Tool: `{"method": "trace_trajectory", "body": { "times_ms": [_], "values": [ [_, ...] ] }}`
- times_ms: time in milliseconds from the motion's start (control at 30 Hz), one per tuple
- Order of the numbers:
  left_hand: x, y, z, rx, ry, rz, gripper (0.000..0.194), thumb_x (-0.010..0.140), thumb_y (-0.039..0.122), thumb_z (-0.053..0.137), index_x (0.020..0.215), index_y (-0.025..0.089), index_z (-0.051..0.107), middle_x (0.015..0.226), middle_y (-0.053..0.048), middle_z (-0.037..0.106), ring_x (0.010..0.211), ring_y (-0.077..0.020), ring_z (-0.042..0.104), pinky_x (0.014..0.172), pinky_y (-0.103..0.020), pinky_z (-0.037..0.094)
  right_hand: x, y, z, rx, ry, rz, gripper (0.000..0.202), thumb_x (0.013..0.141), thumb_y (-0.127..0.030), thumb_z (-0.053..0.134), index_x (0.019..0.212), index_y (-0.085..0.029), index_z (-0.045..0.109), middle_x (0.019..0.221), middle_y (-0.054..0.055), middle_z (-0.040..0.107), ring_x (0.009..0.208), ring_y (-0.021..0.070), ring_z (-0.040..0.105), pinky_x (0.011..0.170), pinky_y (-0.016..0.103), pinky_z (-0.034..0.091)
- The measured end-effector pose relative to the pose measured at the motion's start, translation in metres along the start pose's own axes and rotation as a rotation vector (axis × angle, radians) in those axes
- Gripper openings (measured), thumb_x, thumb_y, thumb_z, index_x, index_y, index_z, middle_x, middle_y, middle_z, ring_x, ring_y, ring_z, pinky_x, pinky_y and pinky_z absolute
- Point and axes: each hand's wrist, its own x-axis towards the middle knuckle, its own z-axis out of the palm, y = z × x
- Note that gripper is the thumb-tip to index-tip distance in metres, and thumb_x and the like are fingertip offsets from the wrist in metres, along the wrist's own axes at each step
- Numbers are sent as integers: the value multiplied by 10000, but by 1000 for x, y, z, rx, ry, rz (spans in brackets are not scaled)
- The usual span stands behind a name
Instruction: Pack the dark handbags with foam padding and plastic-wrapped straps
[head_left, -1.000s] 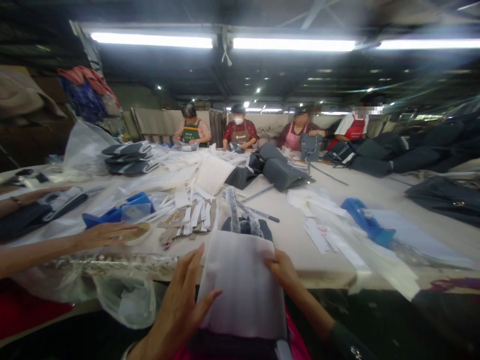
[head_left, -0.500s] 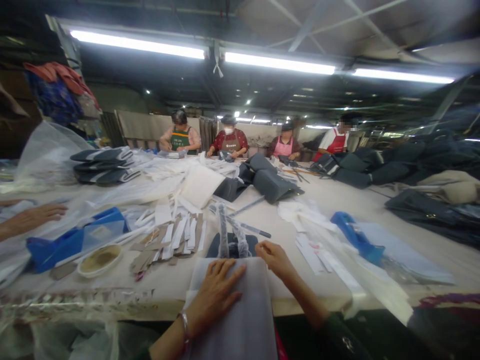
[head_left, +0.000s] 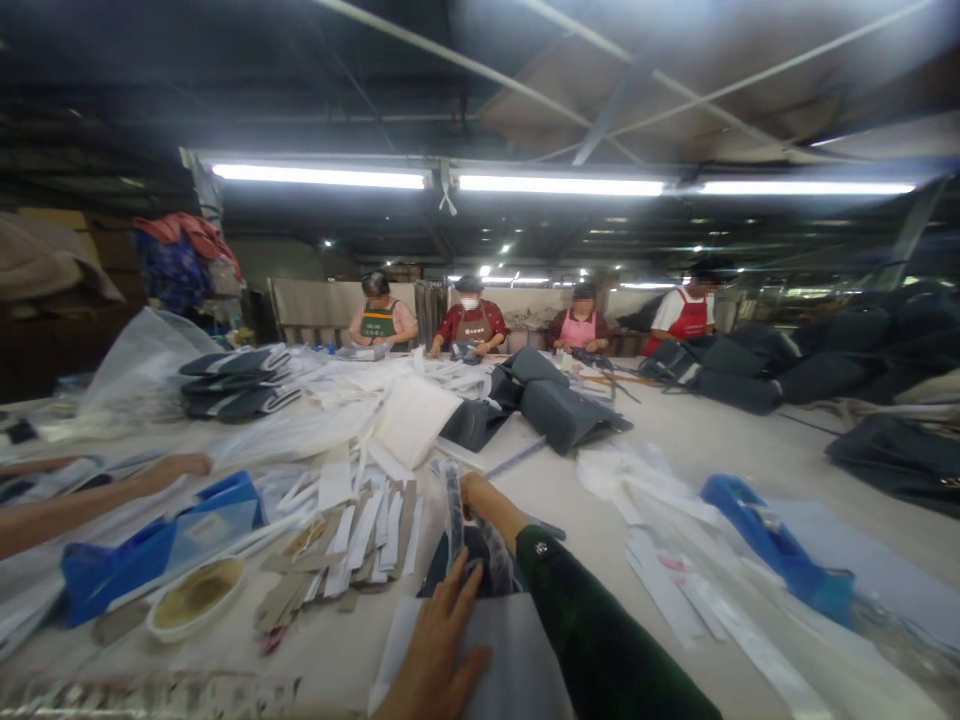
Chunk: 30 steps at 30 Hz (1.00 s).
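Observation:
A dark bag (head_left: 442, 565) lies before me, its lower part under a white wrapping sheet (head_left: 517, 640). Two handles wrapped in clear plastic, the left handle (head_left: 453, 515) among them, rise from its far end. My left hand (head_left: 442, 635) rests flat on the sheet near the bag's edge, fingers stretched and slightly apart. Reaching across to the handles is my right hand (head_left: 484, 500), its fingers curled at the top of the left one; the fingertips are partly hidden. A green sleeve (head_left: 592, 600) covers part of the sheet.
Blue tape dispensers stand left (head_left: 165, 540) and right (head_left: 780, 545). Paper strips (head_left: 367, 530) and a tape roll (head_left: 196, 597) lie at left. Dark bags (head_left: 562, 410) sit ahead. A co-worker's arm (head_left: 97, 510) reaches in from the left; several people work across the table.
My right hand has moved forward and left from beside the bag to the handles. My left hand stays flat on the sheet. The view has tilted upward.

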Motion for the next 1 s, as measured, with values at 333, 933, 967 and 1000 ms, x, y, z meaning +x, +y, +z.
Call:
{"method": "trace_trajectory", "body": {
  "times_ms": [333, 933, 967, 1000],
  "values": [
    [10, -18, 18, -170, 179, -17, 787, 791, 135, 580, 1509, 224, 270, 1625, -150, 60, 1468, -341, 176, 1110, -584, 334, -65, 36, -110, 468, -228, -264, 308, 849, -391, 571, 1081, -194, 619, 502, -107, 333, 391, 78, 284, 451, 231, 368],
    [54, 54, -128, -780, 122, -36, 497, 926, 516, 489, 1250, 161, 617, 1209, -109, 674, 1191, -276, 570, 1049, -431, 419, -140, -42, -102, 639, -246, -498, 319, 791, -399, 689, 986, -146, 685, 813, 62, 732, 779, 207, 679, 844, 383, 502],
    [63, 65, -141, -873, 103, -5, 519, 928, 541, 469, 1209, 141, 644, 1138, -113, 702, 1144, -279, 595, 1020, -426, 439, -142, -45, -96, 589, -283, -515, 308, 799, -417, 677, 944, -146, 695, 797, 62, 727, 772, 208, 678, 838, 383, 505],
    [71, 74, -152, -956, 76, 9, 526, 915, 553, 488, 1148, 120, 674, 1072, -119, 720, 1076, -277, 625, 969, -406, 470, -143, -46, -90, 542, -315, -521, 304, 808, -433, 663, 910, -148, 701, 778, 60, 722, 762, 208, 677, 829, 381, 509]
  ]
}}
